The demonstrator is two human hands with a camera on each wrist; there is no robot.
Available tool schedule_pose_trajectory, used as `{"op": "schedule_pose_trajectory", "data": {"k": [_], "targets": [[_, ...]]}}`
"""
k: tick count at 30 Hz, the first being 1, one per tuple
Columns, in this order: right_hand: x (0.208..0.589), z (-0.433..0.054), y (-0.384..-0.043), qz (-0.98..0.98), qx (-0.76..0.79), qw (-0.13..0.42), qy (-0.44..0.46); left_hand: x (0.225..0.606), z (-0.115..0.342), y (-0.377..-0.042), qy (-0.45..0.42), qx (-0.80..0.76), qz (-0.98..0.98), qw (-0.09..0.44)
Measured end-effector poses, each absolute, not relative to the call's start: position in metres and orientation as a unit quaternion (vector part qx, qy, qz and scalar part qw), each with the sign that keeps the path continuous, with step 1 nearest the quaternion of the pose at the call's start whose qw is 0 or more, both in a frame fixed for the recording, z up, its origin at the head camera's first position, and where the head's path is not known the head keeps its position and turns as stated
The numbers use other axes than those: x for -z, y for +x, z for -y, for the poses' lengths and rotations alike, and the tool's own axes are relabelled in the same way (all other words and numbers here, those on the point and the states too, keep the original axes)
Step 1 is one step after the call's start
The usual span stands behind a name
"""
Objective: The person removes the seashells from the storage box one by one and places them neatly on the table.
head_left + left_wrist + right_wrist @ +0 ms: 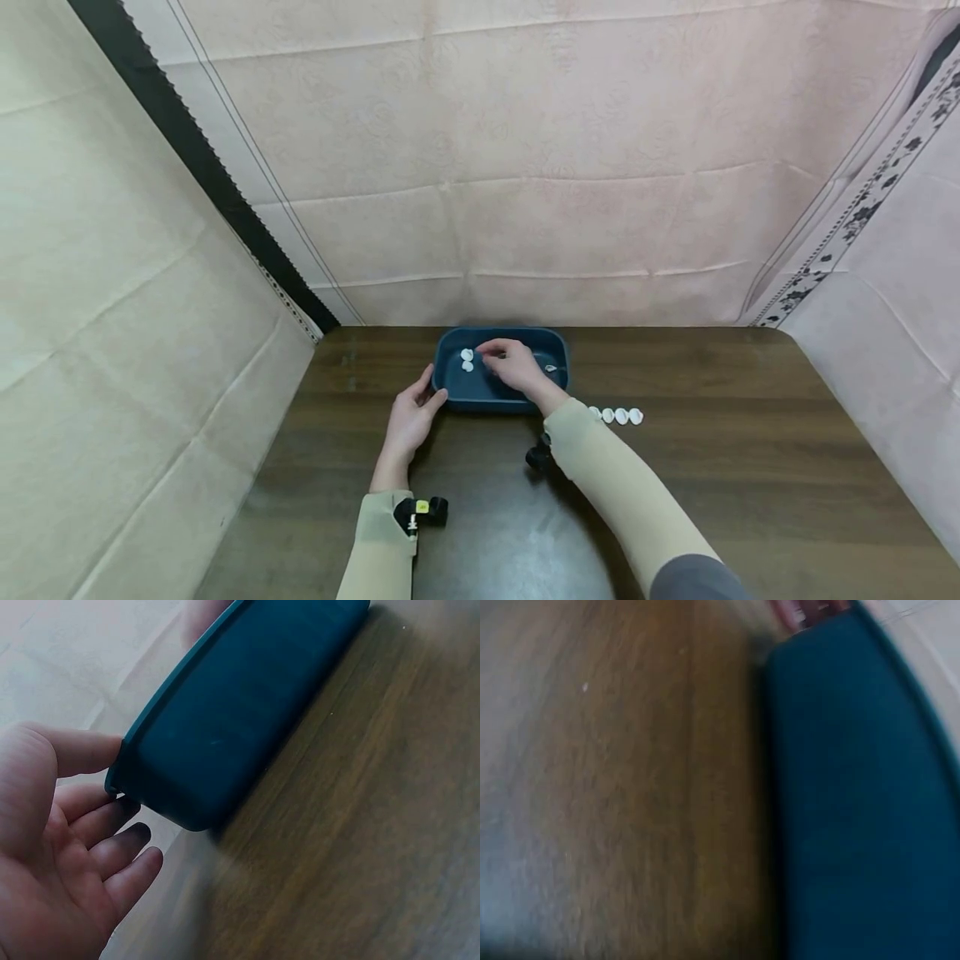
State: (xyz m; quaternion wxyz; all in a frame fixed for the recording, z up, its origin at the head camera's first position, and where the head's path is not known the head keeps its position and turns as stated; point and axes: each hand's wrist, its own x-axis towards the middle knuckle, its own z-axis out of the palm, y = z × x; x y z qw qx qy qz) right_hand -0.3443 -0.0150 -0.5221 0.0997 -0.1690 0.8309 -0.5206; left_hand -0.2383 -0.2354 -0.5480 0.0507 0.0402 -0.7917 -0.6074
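A dark blue rectangular tray [491, 406] with rounded corners lies on the table. My left hand [409, 421] pinches its rim at the near left corner, thumb and index finger either side of it in the left wrist view, the other fingers loosely bent below. My right hand [513, 367] reaches over the tray from the right, fingers bent, fingertips close to two small white round pieces [467, 360] at the tray's left. I cannot tell whether these fingertips hold anything. Another small white piece [551, 367] lies at the tray's right side. The right wrist view catches mostly the tray's side [862, 787].
Several white round pieces [622, 416] stand in a row on the brown wooden table [720, 442], right of the tray and beside the right forearm. Pale cloth [562, 167] hangs behind the table's far edge and along both sides.
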Motion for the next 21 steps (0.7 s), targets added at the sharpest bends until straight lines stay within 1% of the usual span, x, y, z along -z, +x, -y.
{"op": "schedule_pose_trajectory", "data": {"k": [5, 7, 21], "targets": [[0.53, 0.033, -0.355, -0.872, 0.447, 0.054, -0.193, 0.548, 0.236, -0.239, 0.043, 0.611, 0.789, 0.047], [0.531, 0.037, -0.358, -0.878, 0.432, 0.049, -0.202, 0.547, 0.236, -0.238, 0.043, 0.615, 0.786, 0.046], [0.536, 0.046, -0.364, -0.886, 0.405, 0.081, -0.21, 0.547, 0.237, -0.238, 0.049, 0.618, 0.784, 0.038]]}}
